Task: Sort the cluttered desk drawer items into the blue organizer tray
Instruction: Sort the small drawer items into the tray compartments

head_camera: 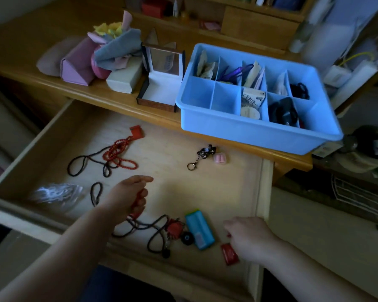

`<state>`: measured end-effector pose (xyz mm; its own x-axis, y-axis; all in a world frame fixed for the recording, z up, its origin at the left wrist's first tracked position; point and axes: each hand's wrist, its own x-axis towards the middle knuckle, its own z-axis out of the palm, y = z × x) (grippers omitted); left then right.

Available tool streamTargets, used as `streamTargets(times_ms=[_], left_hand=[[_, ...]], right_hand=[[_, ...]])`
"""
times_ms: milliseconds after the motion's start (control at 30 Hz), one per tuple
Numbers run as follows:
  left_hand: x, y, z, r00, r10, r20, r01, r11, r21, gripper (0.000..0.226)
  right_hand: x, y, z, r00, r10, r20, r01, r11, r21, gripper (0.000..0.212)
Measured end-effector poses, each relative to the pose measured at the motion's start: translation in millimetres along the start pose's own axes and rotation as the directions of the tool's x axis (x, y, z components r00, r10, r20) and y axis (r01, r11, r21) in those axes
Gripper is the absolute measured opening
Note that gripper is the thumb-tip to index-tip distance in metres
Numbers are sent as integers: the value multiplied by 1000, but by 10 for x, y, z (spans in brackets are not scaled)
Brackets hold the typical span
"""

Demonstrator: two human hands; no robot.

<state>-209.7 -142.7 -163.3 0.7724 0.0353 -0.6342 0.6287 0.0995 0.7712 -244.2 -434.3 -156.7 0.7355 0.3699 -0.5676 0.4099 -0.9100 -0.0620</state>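
"While the drawer (52,127) stood pulled out under the counter (31,68), which hand was doing the work?"

"The left hand (127,197). Its grip was curled round something red, seemingly the end of the dark cord (140,225) trailing to the red charm (175,228) near the drawer's front. The right hand (249,238) hung just beside the small red packet (229,253); its fingers were bent under the knuckles, so I couldn't tell whether that grip held anything."

"And the blue organizer tray (260,136)?"

"On the counter's edge behind the drawer, well apart from both hands. Several compartments already had things in them; the two front-left ones looked bare."

"So how should that cord have been lifted?"

"Slowly and straight up, I'd have said, so its loops came free of the teal case (200,232) and the black round piece (187,238) touching the charm. A quick pull might have dragged them along. The other hand could have steadied those two. Then gather the cord into the palm before carrying it over, or it might have snagged the tray's rim."

"Much left?"

"The red beads (118,155), the keyring (202,155) and the pink piece (219,159), at least."
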Motion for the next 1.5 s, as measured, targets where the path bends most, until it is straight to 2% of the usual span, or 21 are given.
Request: streamTargets(times_ms=[133,233,300,400,500,600,667,700,767,800,833,867,967,1067,1100,1167,1233,1300,1367,1433,1500], left_hand=[[-118,-49,-145,986,131,-106,-86,932,353,15],[-236,-33,-237,971,215,-108,-123,830,545,9],[-319,-36,-235,969,242,-47,-151,734,662,9],[-384,-89,-41,960,220,175,-273,581,767,16],[-346,-163,301,932,151,329,-362,357,861,23],[-271,-201,540,899,91,428,-435,79,897,26],[-236,-234,623,886,26,462,-461,-49,886,28],[-215,-257,649,888,4,460,-457,-89,885,29],[-193,-293,670,894,-8,449,-445,-142,884,28],[-189,-300,662,893,-4,451,-447,-134,884,26],[-182,-303,641,891,6,453,-451,-82,889,23],[-183,-305,609,896,24,443,-444,23,896,20],[-224,-290,486,936,112,334,-350,417,839,18],[-300,-198,257,975,132,181,-214,794,569,26],[-326,-143,146,982,133,136,-181,873,452,25],[-371,-14,-98,990,136,36,-140,953,270,20],[-367,79,-294,981,180,-68,-157,954,256,13],[-291,100,-414,954,267,-138,-169,855,490,13],[-205,84,-458,950,299,-93,-122,626,770,5],[-157,10,-459,971,239,-13,-80,375,924,9],[-128,-85,-430,990,134,44,-82,292,953,20]], right_hand=[[-49,-205,142,997,53,56,-43,986,-158,35],[18,-244,218,990,123,70,-112,984,-141,32],[48,-267,254,989,136,60,-127,982,-139,32],[52,-311,322,987,142,72,-129,979,-156,33],[25,-319,322,985,165,44,-160,982,-103,35],[8,-312,238,971,238,-6,-237,967,99,34],[18,-284,169,959,283,1,-270,913,304,26],[31,-258,149,958,287,22,-264,844,468,25],[27,-222,131,957,282,69,-222,556,801,33],[8,-212,133,948,305,93,-213,387,897,34],[-11,-207,139,936,332,120,-212,256,943,32],[-23,-201,153,930,342,136,-206,177,962,29],[6,-207,194,942,311,124,-159,90,983,19],[66,-231,194,937,308,166,-150,-76,986,12],[82,-245,192,934,307,184,-157,-111,981,14],[118,-259,179,928,301,218,-177,-158,972,18],[145,-273,159,930,292,225,-175,-187,967,19],[179,-294,146,936,283,211,-157,-203,967,19],[206,-315,143,938,290,190,-137,-191,972,20],[219,-335,139,937,307,168,-126,-154,980,20],[210,-347,130,936,315,155,-122,-124,985,19]])
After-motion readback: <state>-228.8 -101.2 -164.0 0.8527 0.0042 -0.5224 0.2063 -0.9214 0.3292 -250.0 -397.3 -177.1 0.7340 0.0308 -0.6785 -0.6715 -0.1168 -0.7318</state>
